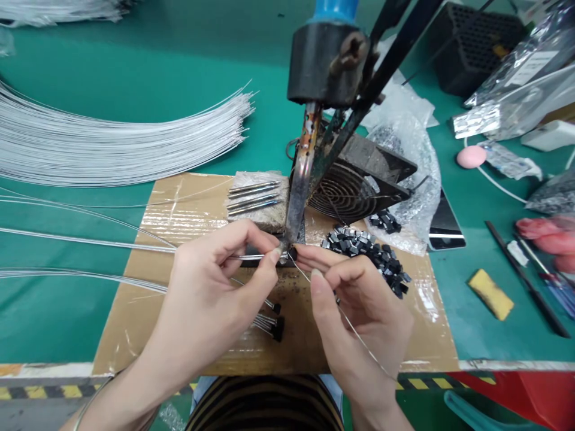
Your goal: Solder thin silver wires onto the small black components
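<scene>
My left hand (220,281) pinches a thin silvery cable (251,257) close to its end. A small black connector (292,253) sits at that end, just under the tip of an upright soldering iron (300,197). My right hand (359,305) is closed around a fine strand of solder wire (359,336) that runs up to the connector, and its fingertips are beside the connector. Below my left hand lie cables with black ends (275,328). A heap of loose black connectors (372,254) lies to the right of the iron.
A thick bundle of white cables (135,146) lies at the left. Spare iron tips (254,197) rest on a pad behind my left hand. A fan (348,191) stands behind the iron. Cardboard (417,335) covers the green table. A yellow sponge (490,293) is at right.
</scene>
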`<state>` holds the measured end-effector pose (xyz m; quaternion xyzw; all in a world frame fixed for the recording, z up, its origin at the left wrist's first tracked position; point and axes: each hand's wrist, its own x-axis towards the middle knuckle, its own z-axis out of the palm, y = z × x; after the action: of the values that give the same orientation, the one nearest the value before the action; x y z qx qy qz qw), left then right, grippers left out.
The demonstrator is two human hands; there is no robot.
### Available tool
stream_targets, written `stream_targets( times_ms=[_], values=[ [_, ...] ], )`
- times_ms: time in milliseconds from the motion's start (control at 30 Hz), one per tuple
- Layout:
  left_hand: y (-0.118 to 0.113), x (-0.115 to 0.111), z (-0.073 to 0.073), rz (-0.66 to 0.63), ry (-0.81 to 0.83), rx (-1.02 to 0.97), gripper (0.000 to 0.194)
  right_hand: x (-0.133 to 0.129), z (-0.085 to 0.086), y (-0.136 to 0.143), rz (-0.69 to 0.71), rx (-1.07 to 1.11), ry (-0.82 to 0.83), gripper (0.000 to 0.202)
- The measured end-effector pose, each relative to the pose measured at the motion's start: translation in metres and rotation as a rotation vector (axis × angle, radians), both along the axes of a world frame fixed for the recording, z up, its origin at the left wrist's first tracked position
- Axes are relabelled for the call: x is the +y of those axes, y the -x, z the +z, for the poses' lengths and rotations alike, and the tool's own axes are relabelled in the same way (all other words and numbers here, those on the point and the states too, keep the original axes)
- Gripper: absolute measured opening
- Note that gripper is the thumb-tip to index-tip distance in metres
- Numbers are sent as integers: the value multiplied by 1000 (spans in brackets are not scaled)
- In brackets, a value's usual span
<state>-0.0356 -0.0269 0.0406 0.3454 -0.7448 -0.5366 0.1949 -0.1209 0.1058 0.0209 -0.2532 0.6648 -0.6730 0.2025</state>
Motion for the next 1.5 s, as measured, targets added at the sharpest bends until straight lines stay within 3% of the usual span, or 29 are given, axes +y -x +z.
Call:
stream_targets(
  times_ms=[467, 700, 1000, 1500],
  values=[
    [-2, -1, 1, 0, -19, 20, 6, 3, -1, 1, 48, 21, 14, 17],
    [-1, 0, 1, -4, -10, 35, 5, -2, 4, -2, -4, 7, 29, 16],
    [-2, 0, 0, 4, -11, 26, 4, 4, -2, 1, 48, 26, 13, 16],
    [1, 2, 3, 5, -18, 29, 6, -2, 4, -2, -15, -5, 32, 15]
  ],
)
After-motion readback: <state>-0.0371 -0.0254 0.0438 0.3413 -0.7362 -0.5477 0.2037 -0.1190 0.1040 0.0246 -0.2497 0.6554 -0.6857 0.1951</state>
